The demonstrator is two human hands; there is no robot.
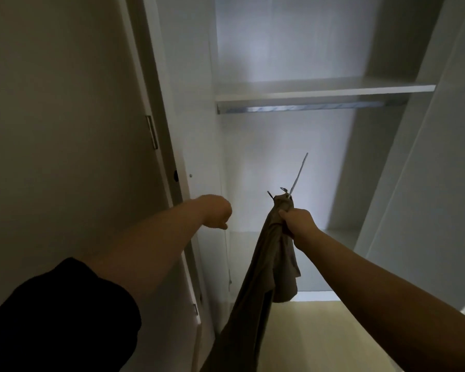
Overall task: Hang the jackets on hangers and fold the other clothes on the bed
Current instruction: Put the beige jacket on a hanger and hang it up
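Jacket (pixel 269 253), judged soft, limp and light, hangs bunched from my right hand (pixel 297 221), clamped at its collar under the hanger (pixel 298 174); left hand (pixel 216 212) state: cannot tell.

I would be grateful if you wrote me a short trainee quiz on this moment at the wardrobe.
1. True or false: the brown jacket already hangs on the rail.
2. Which hand grips the jacket at its hanger: A left, B right?
3. Fill in: the rail is fixed just under a white ____.
Key: 1 false, it is held below the rail; 2 B, the right hand; 3 shelf.
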